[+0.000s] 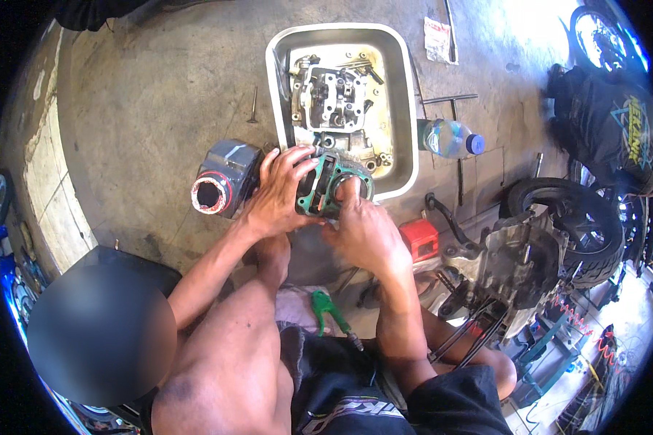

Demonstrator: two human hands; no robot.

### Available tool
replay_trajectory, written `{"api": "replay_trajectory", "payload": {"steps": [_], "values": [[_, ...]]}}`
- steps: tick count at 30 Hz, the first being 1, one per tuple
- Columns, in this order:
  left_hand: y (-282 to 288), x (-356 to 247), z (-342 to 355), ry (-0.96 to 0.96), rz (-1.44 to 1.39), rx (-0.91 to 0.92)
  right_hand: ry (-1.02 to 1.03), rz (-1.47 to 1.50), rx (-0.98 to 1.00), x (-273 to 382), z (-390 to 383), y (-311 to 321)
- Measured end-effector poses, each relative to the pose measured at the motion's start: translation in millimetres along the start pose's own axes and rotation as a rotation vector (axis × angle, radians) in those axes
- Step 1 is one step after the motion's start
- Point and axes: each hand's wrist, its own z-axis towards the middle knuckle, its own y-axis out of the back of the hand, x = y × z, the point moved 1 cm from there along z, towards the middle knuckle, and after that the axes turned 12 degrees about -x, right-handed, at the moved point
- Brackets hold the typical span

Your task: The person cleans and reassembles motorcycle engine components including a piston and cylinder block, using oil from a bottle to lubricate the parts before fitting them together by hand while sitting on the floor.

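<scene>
The left hand (276, 190) grips a green-faced engine cylinder (322, 183) — at the near rim of a parts-filled tray (408, 80). The right hand (370, 233) puts one finger in its bore; whether it grips, I cannot tell.

Green-faced engine cylinder (328, 181), pale-rimmed grey tray (413, 109), red box (419, 241), green air gun (326, 312), blue-capped clear bottle (446, 139)

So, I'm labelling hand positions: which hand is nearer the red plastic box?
Right. The right hand lies just left of the red plastic box; the left hand is farther left, holding the green-faced metal engine cylinder.
</scene>
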Motion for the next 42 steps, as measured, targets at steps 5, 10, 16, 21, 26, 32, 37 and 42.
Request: {"api": "replay_trajectory", "payload": {"steps": [5,10,16,21,26,32,37,42], "values": [[1,1,0,0.007,-0.022,0.005,-0.007,-0.03,-0.014,-4,0,-1],[1,1,0,0.012,-0.043,0.038,-0.01,-0.069,-0.006,-11,6,-7],[7,-3,10,-0.013,-0.063,0.13,0.035,-0.027,-0.046,-19,-1,-15],[8,0,13,-0.034,-0.068,0.155,0.02,-0.108,0.046,-14,9,-9],[2,-2,19,-0.042,-0.075,0.15,0.041,-0.193,0.146,-26,20,-12],[3,-2,24,-0.055,-0.068,0.193,-0.009,-0.291,0.259,-15,31,-10],[6,-11,31,-0.011,-0.06,0.247,-0.053,-0.305,0.311,-14,36,-11],[11,-30,42,-0.013,0.143,0.297,-0.07,-0.319,0.238,-18,35,-20]]}}
